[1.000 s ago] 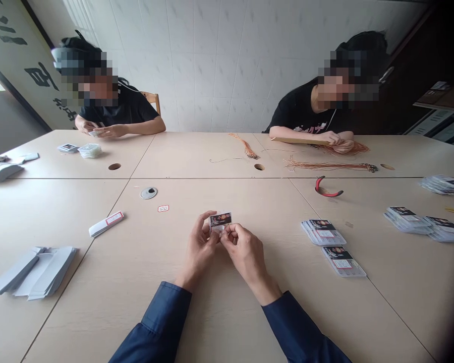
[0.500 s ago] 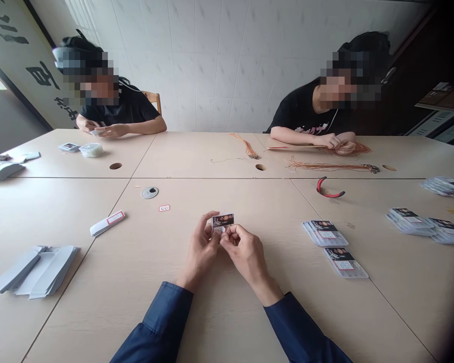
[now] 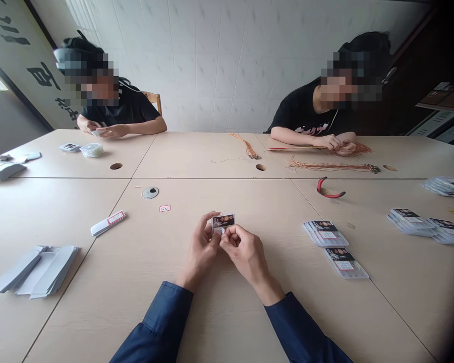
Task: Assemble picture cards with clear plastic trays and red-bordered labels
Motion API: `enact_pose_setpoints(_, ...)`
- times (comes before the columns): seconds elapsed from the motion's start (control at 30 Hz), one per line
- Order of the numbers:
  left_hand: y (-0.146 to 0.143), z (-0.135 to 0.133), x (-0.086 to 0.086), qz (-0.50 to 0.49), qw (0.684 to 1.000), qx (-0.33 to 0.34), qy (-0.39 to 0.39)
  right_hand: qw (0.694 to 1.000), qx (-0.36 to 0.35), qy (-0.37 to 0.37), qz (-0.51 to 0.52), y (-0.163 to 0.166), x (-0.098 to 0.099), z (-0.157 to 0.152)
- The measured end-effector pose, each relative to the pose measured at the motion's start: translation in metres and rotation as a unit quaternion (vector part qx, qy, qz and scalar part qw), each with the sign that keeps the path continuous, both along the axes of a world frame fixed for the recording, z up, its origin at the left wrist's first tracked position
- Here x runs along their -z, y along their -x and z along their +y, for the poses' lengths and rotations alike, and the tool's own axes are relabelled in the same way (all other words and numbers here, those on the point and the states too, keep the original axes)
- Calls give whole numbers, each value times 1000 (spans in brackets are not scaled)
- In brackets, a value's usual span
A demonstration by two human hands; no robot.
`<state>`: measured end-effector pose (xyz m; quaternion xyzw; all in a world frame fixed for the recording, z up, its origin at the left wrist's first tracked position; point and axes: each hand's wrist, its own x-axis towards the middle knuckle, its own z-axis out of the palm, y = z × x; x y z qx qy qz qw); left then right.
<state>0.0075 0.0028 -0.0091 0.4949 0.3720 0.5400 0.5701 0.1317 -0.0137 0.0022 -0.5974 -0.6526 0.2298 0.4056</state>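
Observation:
Over the middle of the table, my left hand (image 3: 203,248) grips a small flat clear plastic box (image 3: 224,220) by its left side, thumb across its front. The box is tilted up, and its black printed card faces me. At its lower right corner, my right hand (image 3: 245,248) is closed, thumb and fingertips pressed against it near a small white label (image 3: 218,230). My fingers cover the lower part of the box. To the right lie a stack of similar boxes (image 3: 324,233) and, just nearer, another such box (image 3: 346,263).
At left lie white paper strips (image 3: 47,272) and a folded label strip (image 3: 108,223). A loose label (image 3: 164,208), a round grommet cover (image 3: 150,192) and red-handled pliers (image 3: 331,191) lie farther out. More boxes (image 3: 410,222) lie far right. Two people sit opposite, near bundles of orange line (image 3: 333,165).
Almost nothing differs. Both hands stay at the plastic box, with only a very slight shift of the whole view.

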Motion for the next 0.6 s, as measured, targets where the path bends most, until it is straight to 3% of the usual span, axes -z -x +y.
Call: enact_pose_setpoints(0.6,1,0,-8,-85,994,15,70,998,61,14,-18,-2,-2,3)
